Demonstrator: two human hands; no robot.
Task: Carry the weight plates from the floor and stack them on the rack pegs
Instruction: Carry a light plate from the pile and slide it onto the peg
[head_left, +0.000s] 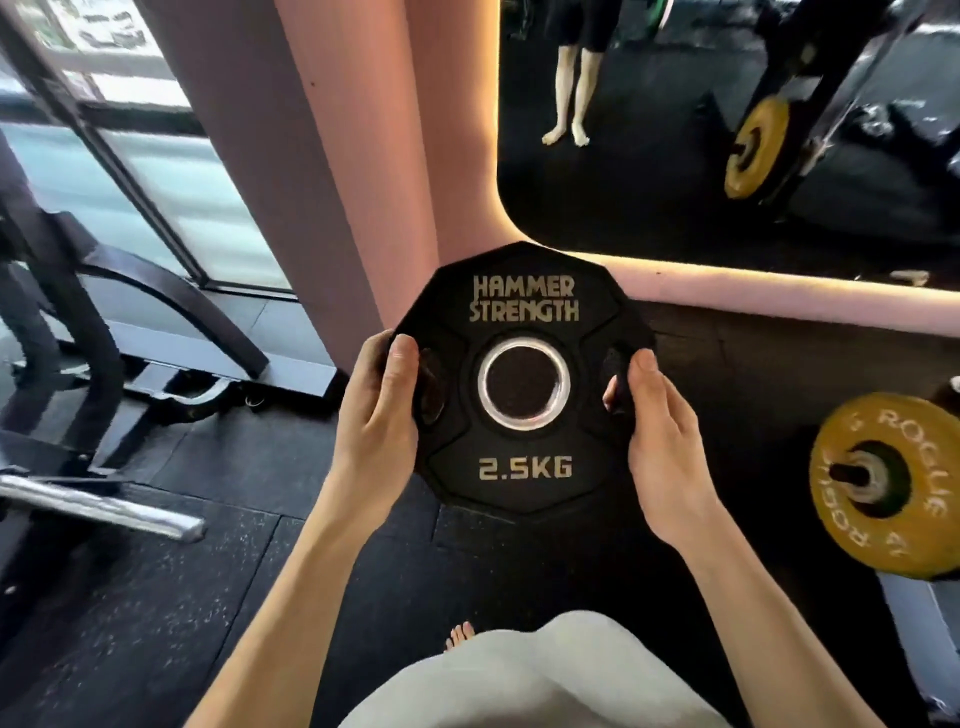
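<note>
**Small plate, two-hand carry**

Grey shorts (519, 675) at the bottom edge, then mid-frame the black plate (522, 379) held up off the floor. Left hand (382, 415) and right hand (660, 441) both wrap its side cutouts. Marked 2.5KG, so probably light, stiff, rubbery; those cutouts look like the spot to hold. Yellow plate (883, 483) sits on a peg at right.

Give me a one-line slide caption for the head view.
Left hand and right hand hold black twelve-sided rubber 2.5 kg plate above dark gym floor.

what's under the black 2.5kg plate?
Dark rubber floor shows through the black plate's centre hole; both hands, left hand and right hand, hold it aloft. Floor directly beneath is otherwise covered.
</note>
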